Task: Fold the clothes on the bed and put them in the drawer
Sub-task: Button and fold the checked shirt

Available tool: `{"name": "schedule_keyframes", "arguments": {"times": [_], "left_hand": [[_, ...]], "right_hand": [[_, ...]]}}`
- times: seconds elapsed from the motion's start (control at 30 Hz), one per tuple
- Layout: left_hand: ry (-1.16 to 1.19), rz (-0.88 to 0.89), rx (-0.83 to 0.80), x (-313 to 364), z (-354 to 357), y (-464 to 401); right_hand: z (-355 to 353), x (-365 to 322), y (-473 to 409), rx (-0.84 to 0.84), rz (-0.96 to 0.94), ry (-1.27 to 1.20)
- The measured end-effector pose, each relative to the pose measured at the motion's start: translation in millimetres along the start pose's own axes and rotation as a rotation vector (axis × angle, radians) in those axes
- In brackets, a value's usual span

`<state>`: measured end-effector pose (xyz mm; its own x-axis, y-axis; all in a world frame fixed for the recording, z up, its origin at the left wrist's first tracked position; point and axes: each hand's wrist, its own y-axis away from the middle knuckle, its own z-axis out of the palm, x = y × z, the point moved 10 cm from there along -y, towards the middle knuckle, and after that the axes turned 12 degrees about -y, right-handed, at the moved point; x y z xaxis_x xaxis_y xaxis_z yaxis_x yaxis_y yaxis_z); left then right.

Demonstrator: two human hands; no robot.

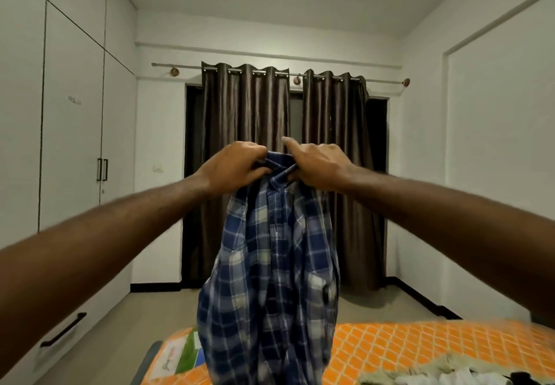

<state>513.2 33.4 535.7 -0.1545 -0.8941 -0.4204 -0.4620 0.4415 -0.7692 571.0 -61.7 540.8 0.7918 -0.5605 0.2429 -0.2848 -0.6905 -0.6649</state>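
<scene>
At far left a drawer [64,332] with a dark handle sits low in the white wardrobe [72,108], its bottom cut off by the frame edge. The left hand [232,166] has its fingers curled round one side of the shirt [270,279] collar; the right hand [318,166] pinches the other side, fingertips hidden in the cloth. The shirt hangs bunched in the air above the bed [420,345], its hem out of frame. At lower right, blurred clothes [444,374] lie on the bed, too smeared to tell apart.
</scene>
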Motion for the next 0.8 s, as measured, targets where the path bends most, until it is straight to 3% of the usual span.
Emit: {"name": "schedule_keyframes", "arguments": {"times": [0.17, 0.27, 0.4, 0.43, 0.5, 0.63, 0.7, 0.8], "left_hand": [[0.04, -0.027, 0.01, -0.1, 8.7, 14.2], [0.161, -0.102, 0.07, -5.9, 14.5, 30.4], [0.312, -0.475, -0.155, -40.2, 74.2, 85.2], [0.286, -0.549, -0.228, -45.4, 90.0, 101.2], [0.22, -0.672, -0.286, -52.3, 107.8, 129.1], [0.212, -0.828, -0.195, -74.7, 99.0, 150.7], [0.325, -0.872, -0.152, -79.3, 80.7, 148.0], [0.756, -0.94, -0.071, -68.1, 50.1, 140.0]], "right_hand": [[19.2, 4.5, 5.6, 0.049, 0.078, -0.202], [21.9, 19.2, 4.8, 0.076, 0.146, -0.157], [35.4, 38.2, 15.6, 0.023, 0.247, -0.762], [37.2, 44.9, 20.1, 0.034, 0.271, -0.816], [38.6, 65.3, 29.1, 0.098, 0.337, -0.747], [34.5, 105.9, 42.8, 0.183, 0.482, -0.654], [29.7, 104.7, 42.4, 0.114, 0.476, -0.803], [19.0, 78.7, 46.4, -0.12, 0.446, -1.261]]}}
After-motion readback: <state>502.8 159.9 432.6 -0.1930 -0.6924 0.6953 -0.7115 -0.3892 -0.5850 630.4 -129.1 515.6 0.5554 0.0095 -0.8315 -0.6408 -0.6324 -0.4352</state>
